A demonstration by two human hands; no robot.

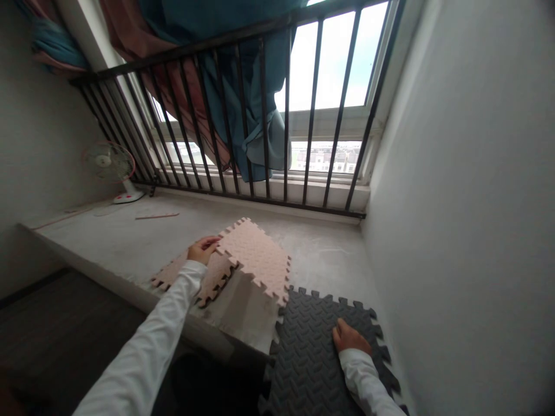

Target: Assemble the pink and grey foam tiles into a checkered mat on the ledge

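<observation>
Pink tile [255, 254], centre, raised — left hand [203, 250] grips corner; shifting requires steady support. Right hand [352, 338], lower right — fingers curled over black tile [307, 335].

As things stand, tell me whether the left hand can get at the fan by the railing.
Probably not without moving closer: the fan looks well beyond the left hand, which holds a pink mat.

Plain white long sleeves — wrinkled along the forearms — bare hands [203, 250].
</observation>
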